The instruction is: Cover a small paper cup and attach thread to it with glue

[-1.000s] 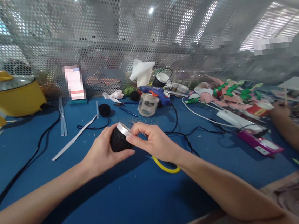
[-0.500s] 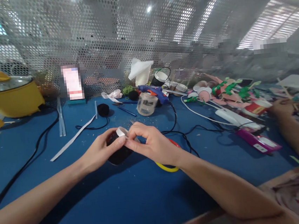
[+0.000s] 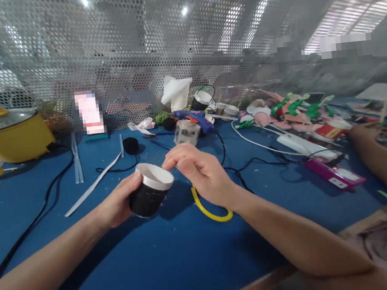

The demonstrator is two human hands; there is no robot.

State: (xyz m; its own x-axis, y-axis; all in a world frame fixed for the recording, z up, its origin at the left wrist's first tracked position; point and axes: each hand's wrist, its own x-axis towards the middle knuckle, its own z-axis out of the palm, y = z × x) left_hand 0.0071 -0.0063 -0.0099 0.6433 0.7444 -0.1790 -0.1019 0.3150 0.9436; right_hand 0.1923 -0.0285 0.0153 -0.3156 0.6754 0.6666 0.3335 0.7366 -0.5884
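My left hand is wrapped round a small black cup with a white rim, held tilted just above the blue table. My right hand hovers just right of the cup's rim, fingers curled with the fingertips close together near the white edge; nothing I can make out shows between them. A yellow ring lies on the table under my right wrist.
A yellow pot stands far left, with black cables and white strips nearby. A blue glue gun, a clear jar, black yarn ball and craft clutter line the mesh wall. Another person's arm rests at right.
My right hand has let go of the cup's rim and lifted slightly to the right. The left hand turned the cup so its white rim faces up.
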